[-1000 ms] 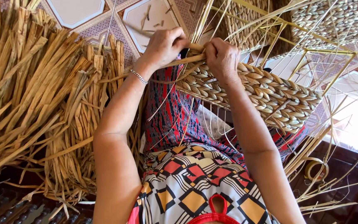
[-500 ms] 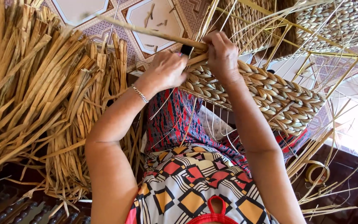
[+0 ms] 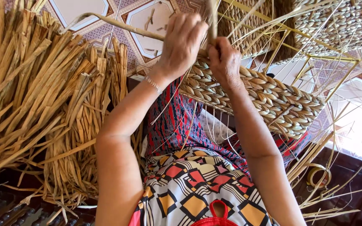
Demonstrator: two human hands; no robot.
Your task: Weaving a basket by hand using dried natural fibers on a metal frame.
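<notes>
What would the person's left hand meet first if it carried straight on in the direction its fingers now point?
The left hand points up and away, gripping a long dried strand. Straight on, it would probably meet the patterned floor tiles beyond; depth is unclear, so that is a guess.

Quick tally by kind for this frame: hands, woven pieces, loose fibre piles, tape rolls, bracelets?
Hands: 2, the left hand and right hand, both on the strand being worked
Woven straw-coloured braided pieces: 2, one in work, one finished basket behind it
Piles of dried tan fibre strips: 1
Yellowish tape rolls: 1
Silver bracelets: 1
Total: 7
</notes>
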